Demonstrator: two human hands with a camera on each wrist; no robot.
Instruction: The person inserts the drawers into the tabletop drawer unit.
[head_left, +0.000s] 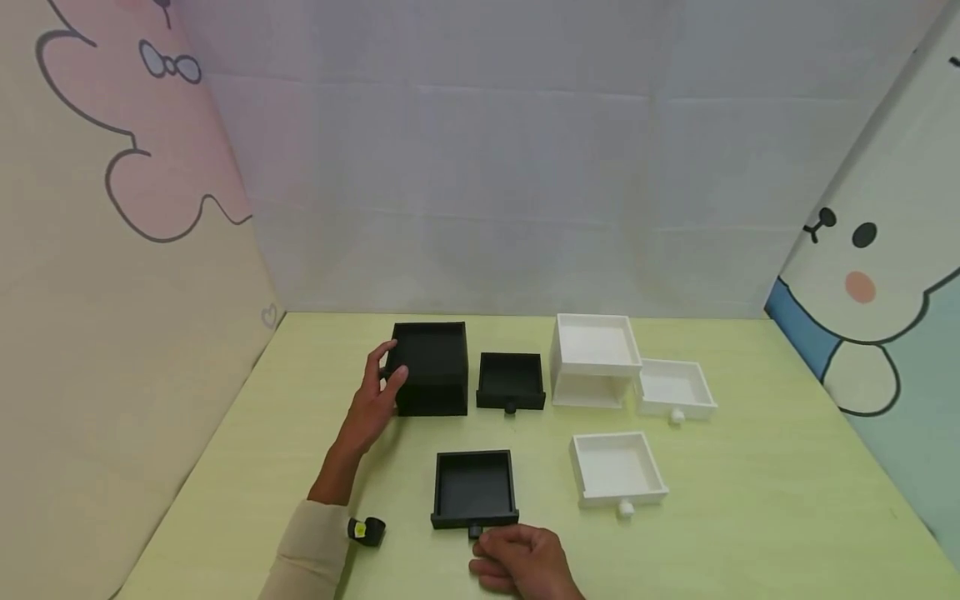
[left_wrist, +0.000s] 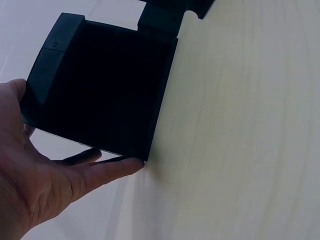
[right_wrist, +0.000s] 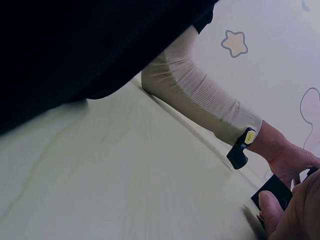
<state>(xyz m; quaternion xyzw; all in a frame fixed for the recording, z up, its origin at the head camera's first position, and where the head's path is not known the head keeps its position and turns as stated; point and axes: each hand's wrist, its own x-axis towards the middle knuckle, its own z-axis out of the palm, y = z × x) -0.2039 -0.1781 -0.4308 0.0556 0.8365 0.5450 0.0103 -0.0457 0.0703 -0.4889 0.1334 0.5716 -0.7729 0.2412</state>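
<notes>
A black box-shaped cabinet (head_left: 430,367) stands at the back left. My left hand (head_left: 371,408) grips its left side, thumb near the front edge and a finger toward the back; the left wrist view shows the cabinet's dark hollow (left_wrist: 110,90) beside the fingers. Close in front of me lies a black drawer (head_left: 475,487), its inside facing up. With curled fingers, my right hand (head_left: 525,558) pinches at the drawer's small front knob (head_left: 475,531). A corner of the drawer (right_wrist: 274,186) shows past the right thumb in the right wrist view.
A second black drawer (head_left: 511,379) sits right of the black cabinet. Farther right stand a white cabinet (head_left: 597,346) with an open front and a white drawer (head_left: 675,387) beside it. Another white drawer (head_left: 618,471) lies nearer. Fabric walls border the table (head_left: 750,500).
</notes>
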